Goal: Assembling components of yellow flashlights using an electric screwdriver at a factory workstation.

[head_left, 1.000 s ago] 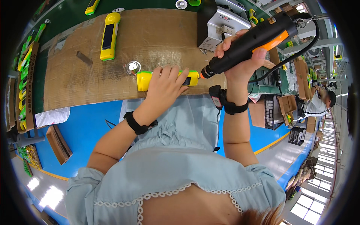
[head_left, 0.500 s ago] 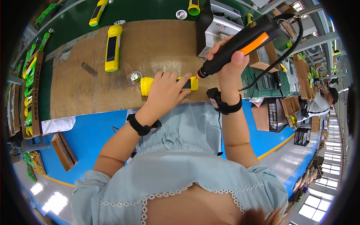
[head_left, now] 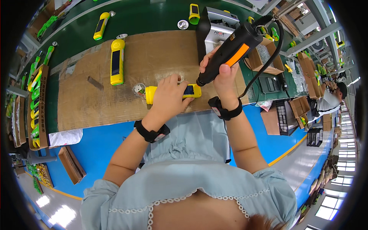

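My right hand [head_left: 225,80] is wrapped round a black and orange electric screwdriver [head_left: 229,54], which hangs from a metal hook and has a black cable. Its nose points down at the far edge of a yellow flashlight's [head_left: 197,91] right end; the bit cannot be seen. My left hand [head_left: 168,96] presses over the flashlight's middle, holding it flat on the cardboard. A dark panel shows beside my fingers. By the flashlight's open left end lies a clear round lamp part [head_left: 138,89], with wires near it.
Brown cardboard [head_left: 88,107] covers the green bench. Another yellow flashlight [head_left: 117,63] lies on it, farther left. A grey and black machine [head_left: 214,30] stands at the back, near a carton of small parts [head_left: 264,57]. A long box of flashlights [head_left: 44,107] is at far left.
The screwdriver has tilted more upright, and its orange-red tip no longer shows. My left hand stays on the flashlight. The whole view has shifted slightly.
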Tool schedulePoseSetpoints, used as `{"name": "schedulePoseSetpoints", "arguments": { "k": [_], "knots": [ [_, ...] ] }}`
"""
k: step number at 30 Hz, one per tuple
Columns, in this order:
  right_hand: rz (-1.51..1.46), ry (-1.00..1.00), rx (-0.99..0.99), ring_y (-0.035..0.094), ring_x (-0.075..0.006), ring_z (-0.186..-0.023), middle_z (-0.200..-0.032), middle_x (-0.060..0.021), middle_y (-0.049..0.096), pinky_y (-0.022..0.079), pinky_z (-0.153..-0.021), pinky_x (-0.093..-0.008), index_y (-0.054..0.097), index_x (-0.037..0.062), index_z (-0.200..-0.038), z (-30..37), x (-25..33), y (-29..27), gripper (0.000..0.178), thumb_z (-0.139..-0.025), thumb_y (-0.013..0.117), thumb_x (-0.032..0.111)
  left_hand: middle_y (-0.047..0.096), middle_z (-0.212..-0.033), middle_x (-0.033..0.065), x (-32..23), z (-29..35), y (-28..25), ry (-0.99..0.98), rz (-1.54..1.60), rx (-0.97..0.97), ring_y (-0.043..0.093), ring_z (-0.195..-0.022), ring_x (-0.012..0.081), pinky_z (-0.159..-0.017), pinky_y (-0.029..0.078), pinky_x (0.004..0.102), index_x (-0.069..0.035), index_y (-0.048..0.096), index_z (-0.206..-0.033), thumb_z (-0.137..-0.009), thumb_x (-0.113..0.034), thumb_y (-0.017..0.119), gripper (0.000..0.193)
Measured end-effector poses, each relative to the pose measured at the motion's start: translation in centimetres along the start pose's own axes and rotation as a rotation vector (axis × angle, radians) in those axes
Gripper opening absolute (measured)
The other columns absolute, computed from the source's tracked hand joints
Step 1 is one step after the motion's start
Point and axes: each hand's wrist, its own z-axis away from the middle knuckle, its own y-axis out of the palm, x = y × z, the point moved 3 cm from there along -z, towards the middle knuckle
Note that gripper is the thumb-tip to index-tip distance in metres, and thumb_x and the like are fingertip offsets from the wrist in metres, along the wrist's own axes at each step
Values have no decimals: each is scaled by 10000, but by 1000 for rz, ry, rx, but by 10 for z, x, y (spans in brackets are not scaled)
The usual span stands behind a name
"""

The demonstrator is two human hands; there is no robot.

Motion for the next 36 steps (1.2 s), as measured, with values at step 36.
{"name": "schedulePoseSetpoints", "arguments": {
  "k": [36],
  "knots": [
    [-29, -79, -86, 586, -198, -552, -684, -136, 579, 489, -509, -280, 447, -8, -1117, 2, 52, 30, 765, -734, 649, 623, 492, -1052, 164, -8, 13, 3, 47, 143, -47, 469, -1010, 351, -870, 380, 419, 4, 512, -1086, -678, -96, 718, 469]
  ]
}}
